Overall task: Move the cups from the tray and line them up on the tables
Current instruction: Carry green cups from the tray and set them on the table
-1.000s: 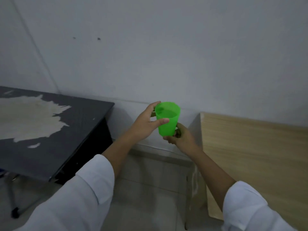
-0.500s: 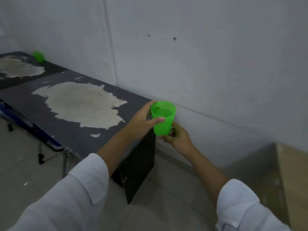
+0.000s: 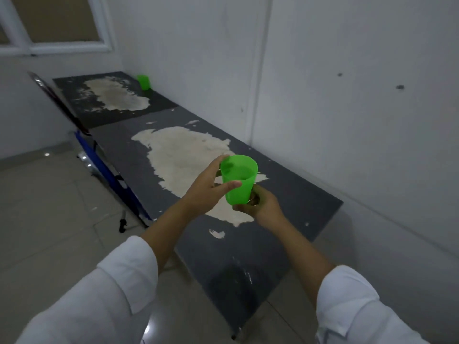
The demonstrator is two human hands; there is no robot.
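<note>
two green cups show, and only one of them is set down. at far left a window [image 3: 57, 21] sits high above the pale floor [image 3: 49, 219], and a blue frame [image 3: 109, 172] runs along the tables' outer edge. the far table [image 3: 159, 103], dark with a worn pale patch, carries the far cup [image 3: 143, 82], upright near its back corner and close to the wall [image 3: 372, 120]; i judge that one placed. the near table [image 3: 298, 207] meets it end to end and has the same worn top. above the near table the left hand [image 3: 203, 192] grips the cup [image 3: 239, 184] high on its side, thumb across the front and fingers round the back by the rim. the cup is upright and in the air over the pale patch, not touching the top. the right hand [image 3: 260, 207] is curled under and round its base, holding it from below. white sleeves cover both arms nearer the camera. the tray is out of view, so i cannot tell how many cups are left on it. as i read it, the task is at an early stage: one cup stands on the tables and a second is carried but not yet put down. what is left is to set this cup on a table in line with the far cup, probably along the wall side, and then bring over whatever the tray has left.
</note>
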